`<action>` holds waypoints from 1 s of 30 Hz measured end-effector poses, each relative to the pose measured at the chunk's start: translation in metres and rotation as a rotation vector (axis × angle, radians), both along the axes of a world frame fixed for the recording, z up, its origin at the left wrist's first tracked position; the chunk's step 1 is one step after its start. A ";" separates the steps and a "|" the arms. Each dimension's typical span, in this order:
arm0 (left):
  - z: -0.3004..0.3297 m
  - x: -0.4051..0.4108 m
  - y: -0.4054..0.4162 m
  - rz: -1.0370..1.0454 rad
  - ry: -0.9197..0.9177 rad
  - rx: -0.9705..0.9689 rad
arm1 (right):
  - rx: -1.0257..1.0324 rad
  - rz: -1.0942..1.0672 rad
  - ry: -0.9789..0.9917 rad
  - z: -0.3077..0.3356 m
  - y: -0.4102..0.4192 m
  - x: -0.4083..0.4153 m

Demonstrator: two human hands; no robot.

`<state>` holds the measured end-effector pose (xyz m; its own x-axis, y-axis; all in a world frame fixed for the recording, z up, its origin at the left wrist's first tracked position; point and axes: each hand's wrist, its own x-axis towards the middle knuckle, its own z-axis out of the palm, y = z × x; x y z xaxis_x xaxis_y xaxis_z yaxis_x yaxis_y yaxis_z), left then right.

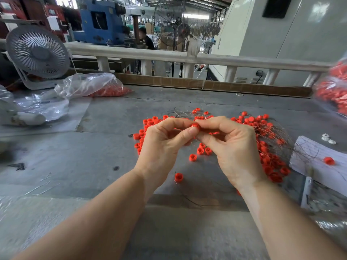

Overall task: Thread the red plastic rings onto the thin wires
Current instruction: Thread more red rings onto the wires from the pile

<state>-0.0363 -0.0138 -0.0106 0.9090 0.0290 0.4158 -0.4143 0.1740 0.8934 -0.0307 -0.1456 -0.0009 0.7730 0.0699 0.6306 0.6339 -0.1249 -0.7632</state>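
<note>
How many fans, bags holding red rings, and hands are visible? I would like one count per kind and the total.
Fans: 2 (desk fan, standing fan)
Bags holding red rings: 2 (left bag, right bag)
Hands: 2 (left hand, right hand)
Total: 6

Factory floor, small-parts assembly station

Definitely a factory or production hall: big blue machine [101,23] in the back, a tall pale machine cabinet [281,34] on the right, steel roof trusses overhead, and a large industrial pedestal fan [183,30] standing in the aisle next to a person working at another station [145,39]. The counter [112,166] is a scuffed grey sheet surface with a cardboard strip [206,84] along the far edge, a little desk fan [37,53] on the left, and clear plastic bags [90,84] of bulk red parts, with loose red plastic rings [270,164] and thin wires [184,111] scattered across it. Piecework setup, not a home or lab.
</note>
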 end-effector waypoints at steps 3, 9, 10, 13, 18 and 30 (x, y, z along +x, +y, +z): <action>-0.001 0.001 0.000 0.004 0.001 0.024 | -0.013 -0.011 -0.036 -0.002 0.000 0.001; -0.001 -0.001 0.001 0.008 -0.013 0.046 | -0.011 -0.017 -0.038 -0.004 0.001 0.001; -0.001 -0.001 0.001 0.008 -0.019 0.049 | -0.015 -0.022 -0.039 -0.004 0.001 0.001; 0.001 -0.002 0.001 0.018 -0.029 0.066 | -0.033 -0.036 -0.053 -0.005 0.000 0.001; -0.001 -0.001 0.001 0.019 -0.008 0.042 | -0.004 -0.010 -0.015 -0.005 0.001 0.003; -0.008 0.005 0.001 -0.194 0.111 -0.197 | -0.019 -0.053 -0.096 -0.006 0.001 0.003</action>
<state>-0.0310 -0.0127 -0.0184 0.9451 -0.0799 0.3168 -0.2574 0.4150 0.8726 -0.0277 -0.1446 -0.0069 0.7119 0.0431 0.7010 0.6963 -0.1741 -0.6963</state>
